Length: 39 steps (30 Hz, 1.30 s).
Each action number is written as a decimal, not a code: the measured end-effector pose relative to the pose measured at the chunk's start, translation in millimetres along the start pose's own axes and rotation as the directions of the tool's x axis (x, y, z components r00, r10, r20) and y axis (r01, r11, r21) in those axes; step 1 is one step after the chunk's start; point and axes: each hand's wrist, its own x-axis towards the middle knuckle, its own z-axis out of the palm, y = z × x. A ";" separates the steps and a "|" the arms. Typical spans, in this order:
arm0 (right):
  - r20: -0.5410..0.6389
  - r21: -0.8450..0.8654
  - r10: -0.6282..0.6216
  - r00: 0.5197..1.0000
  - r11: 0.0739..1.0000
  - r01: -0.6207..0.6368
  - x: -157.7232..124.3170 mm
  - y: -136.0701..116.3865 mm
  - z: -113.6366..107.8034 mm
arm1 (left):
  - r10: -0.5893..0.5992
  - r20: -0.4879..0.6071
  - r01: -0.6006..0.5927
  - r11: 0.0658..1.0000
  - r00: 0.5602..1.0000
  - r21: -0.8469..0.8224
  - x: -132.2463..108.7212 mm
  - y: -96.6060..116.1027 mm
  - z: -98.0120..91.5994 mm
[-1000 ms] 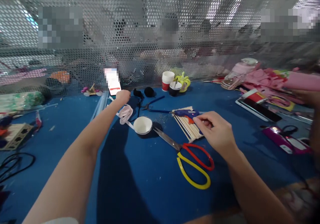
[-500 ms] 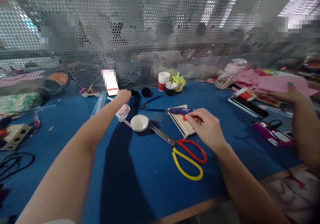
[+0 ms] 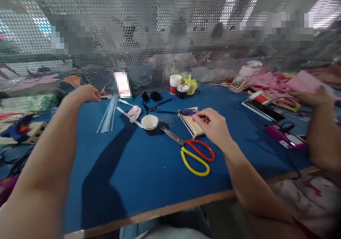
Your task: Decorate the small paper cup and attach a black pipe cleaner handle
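Observation:
My left hand (image 3: 89, 92) is stretched out to the back left, fingers curled down by a small thing with pale sticks (image 3: 103, 91); whatever lies under the fingertips is hidden. My right hand (image 3: 213, 125) is closed in a pinch over a mat of wooden sticks (image 3: 191, 125), beside the blue glue gun (image 3: 186, 111) lying on it. What the pinch holds, if anything, is hidden. Scissors (image 3: 179, 139) with red and yellow handles lie before it. Left of them stands a small white cup (image 3: 149, 122), near a bundle of pale ribbon (image 3: 134, 113).
Clear glue sticks (image 3: 108, 116) lie near a lit phone (image 3: 123, 84) by the mesh screen. Pliers (image 3: 161, 104), stacked paper cups (image 3: 175, 83) and a dark cup (image 3: 182, 91) stand behind. At right, a co-worker's hand (image 3: 314, 96) touches pink material, near a purple device (image 3: 286, 137).
My left hand has moved left, away from the phone and ribbon, towards the small thing with sticks. My right hand stays pinched by the glue gun. The view has shifted slightly.

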 end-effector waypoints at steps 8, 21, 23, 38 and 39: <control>0.119 0.311 0.130 0.984 0.937 -0.162 6.0 -19.0 2.6 | -0.173 -0.678 -0.267 0.828 0.714 -0.493 -142.0 5.6 -43.7; 0.052 0.692 0.112 0.992 0.712 -0.117 -10.3 -67.9 -19.1 | 0.402 -0.365 -0.486 0.257 0.840 -0.835 -144.0 103.7 31.9; 0.096 0.712 0.105 0.990 0.688 -0.142 -11.3 -62.7 -13.5 | 0.382 -0.308 -0.410 0.221 0.871 -0.885 -140.1 102.2 42.6; -0.009 0.859 0.270 0.963 0.494 -0.131 6.6 -52.5 3.8 | -0.027 -0.372 -0.299 -0.651 0.928 -0.698 -142.1 95.0 66.9; 0.003 0.856 0.293 0.956 0.493 -0.154 7.3 -51.9 5.4 | -0.072 -0.368 -0.310 -0.699 0.927 -0.644 -141.8 97.5 63.1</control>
